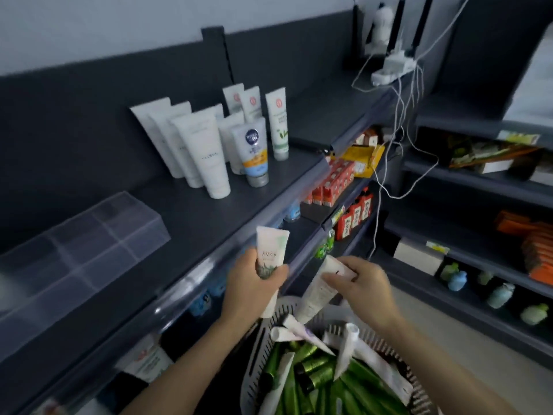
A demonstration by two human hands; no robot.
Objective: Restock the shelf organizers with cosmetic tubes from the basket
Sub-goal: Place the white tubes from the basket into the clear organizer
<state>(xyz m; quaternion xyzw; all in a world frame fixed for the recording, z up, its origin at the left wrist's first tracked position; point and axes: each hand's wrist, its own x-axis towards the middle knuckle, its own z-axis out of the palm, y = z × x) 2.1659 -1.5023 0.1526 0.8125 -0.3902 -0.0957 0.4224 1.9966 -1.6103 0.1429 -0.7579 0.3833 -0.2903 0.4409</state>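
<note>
"Firstly, the fixtures: condition?"
"Dark top shelf [209,211] carries a clear organizer [77,250] at left, no tubes visible inside. A cluster of standing tubes [209,151] sits well apart to its right. White slotted basket [260,348] is below me, holding green tubes [314,372] and several white ones."
"Your grips?"
"Left grip [254,289] is clenched round a pale tube [270,250] with a leaf print, crimped end up, raised just before the shelf edge. Right grip [362,283] pinches a white tube [317,292] near its crimp, over the basket rim."
"Handling assessment?"
"Light, soft-walled, smooth plastic, I judge, so liable to slip or dent if squeezed. Hold at mid-body, firm not hard, and seat each one cap-down in a compartment. The cap is the stiff footing."
</note>
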